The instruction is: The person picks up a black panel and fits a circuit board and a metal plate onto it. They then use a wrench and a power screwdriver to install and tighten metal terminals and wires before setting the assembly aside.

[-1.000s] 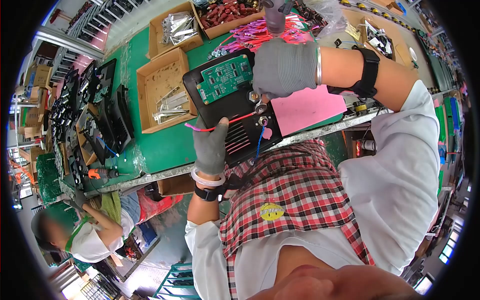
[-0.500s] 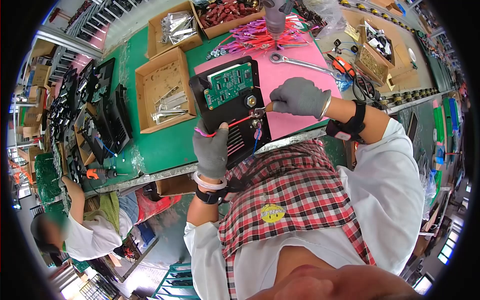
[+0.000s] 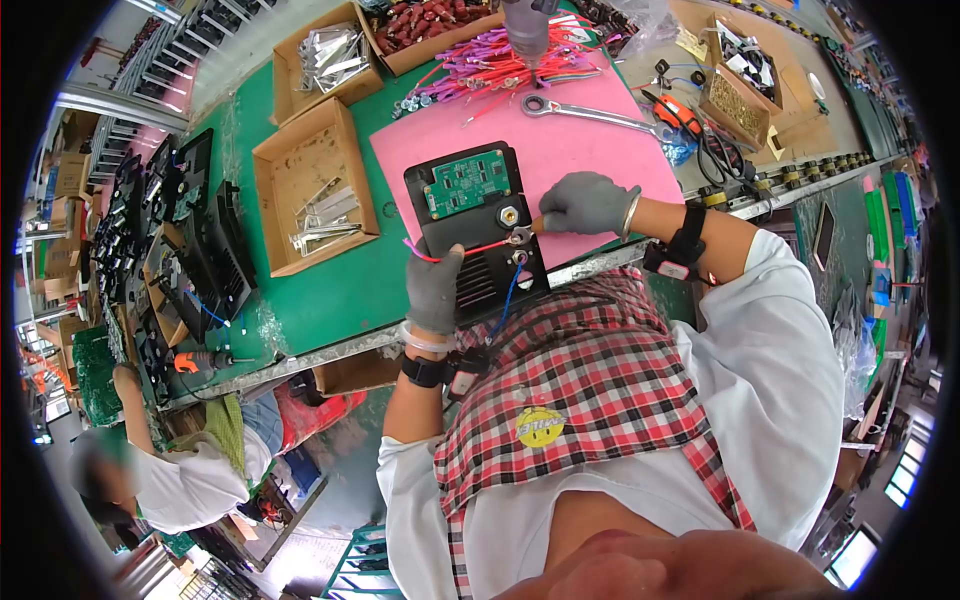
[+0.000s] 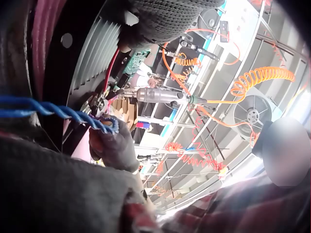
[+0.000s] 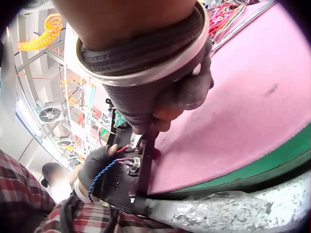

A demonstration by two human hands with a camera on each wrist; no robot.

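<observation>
A black panel (image 3: 432, 208) with a green circuit board (image 3: 467, 184) is tilted above the table's front edge. My left hand (image 3: 434, 290) grips its left side, thumb on the front near a red wire (image 3: 484, 246). That wire runs across the panel to a metal ring terminal (image 3: 520, 236) by the right edge. My right hand (image 3: 584, 204) pinches the panel's right edge beside the terminal, its fingertips partly hidden in the right wrist view. Above the terminal sits a hex nut (image 3: 509, 215). A twisted blue wire (image 5: 103, 174) hangs from a fitting below it.
A pink sheet (image 3: 600, 135) lies under the work, with a ratchet wrench (image 3: 590, 114) and a pile of red wires (image 3: 500, 62). Cardboard boxes (image 3: 262, 180) stand left. A power driver (image 3: 527, 35) hangs above. Orange-handled cutters (image 3: 677, 113) lie right; another person (image 3: 190, 480) sits at left.
The right hand has come down from over the nut and circuit board to the panel's right edge, uncovering the wrench. The left hand keeps its hold; the view has shifted slightly.
</observation>
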